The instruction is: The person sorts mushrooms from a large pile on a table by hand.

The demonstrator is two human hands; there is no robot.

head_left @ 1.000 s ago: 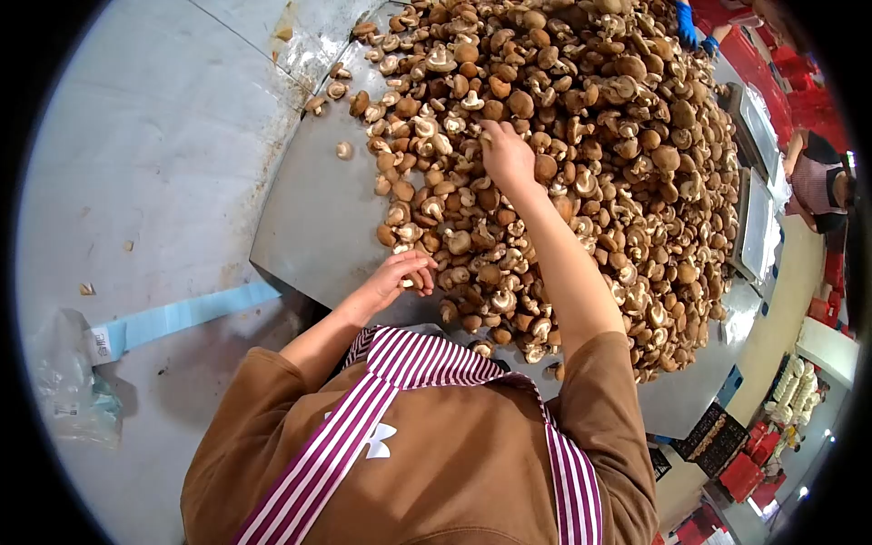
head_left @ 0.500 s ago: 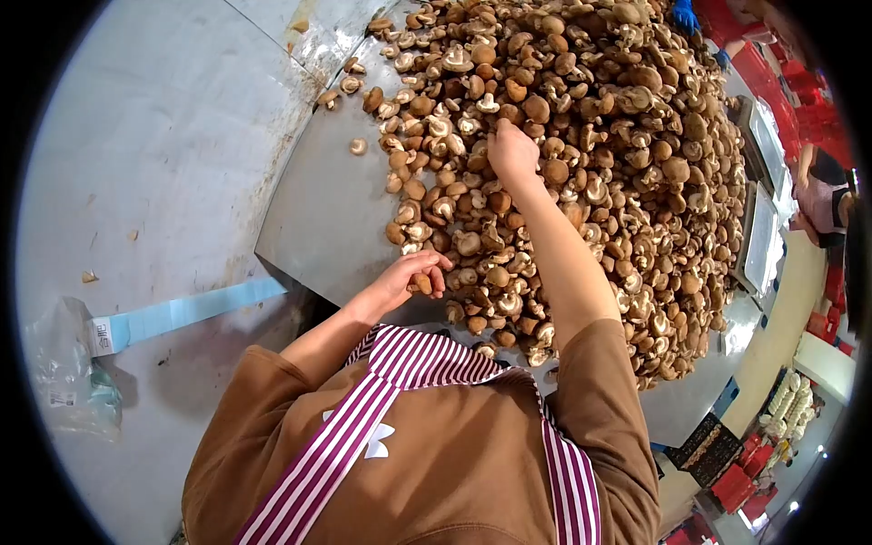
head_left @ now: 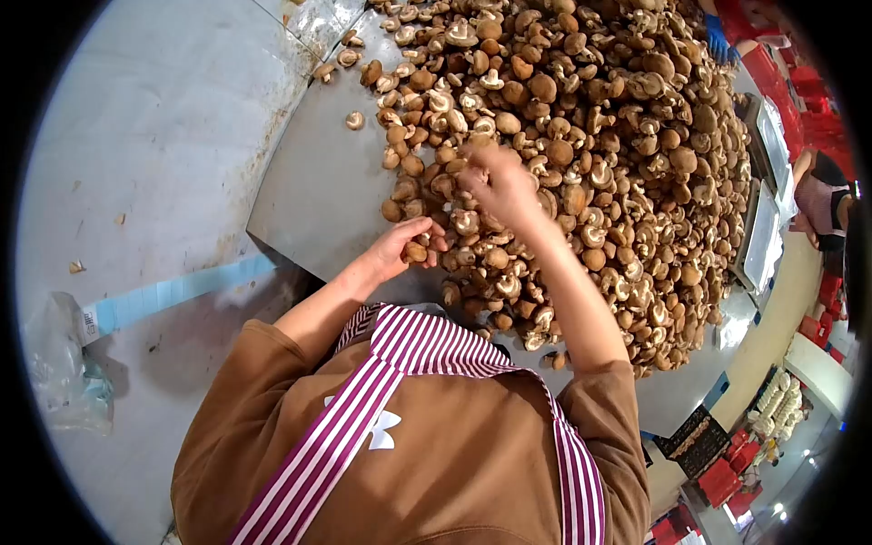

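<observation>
A wide heap of brown shiitake mushrooms (head_left: 599, 173) with pale stems covers much of the metal table (head_left: 313, 195). Near the heap's left edge, my left hand (head_left: 397, 247) has its fingers curled round a small brown mushroom (head_left: 416, 252). My right hand (head_left: 500, 186) is over the heap, just up and to the right of the left one. Motion smears its fingers, so whether it holds a mushroom cannot be made out.
A lone mushroom (head_left: 354, 120) lies on the bare metal left of the heap. A blue strip (head_left: 182, 292) and a clear plastic bag (head_left: 64, 372) are at lower left. A co-worker's blue glove (head_left: 718, 41) touches the far side; metal trays (head_left: 761, 236) line the right.
My right hand has drawn back from deeper in the heap toward my left hand. My left hand keeps its mushroom and has shifted slightly up and left. The co-worker's blue glove shows more.
</observation>
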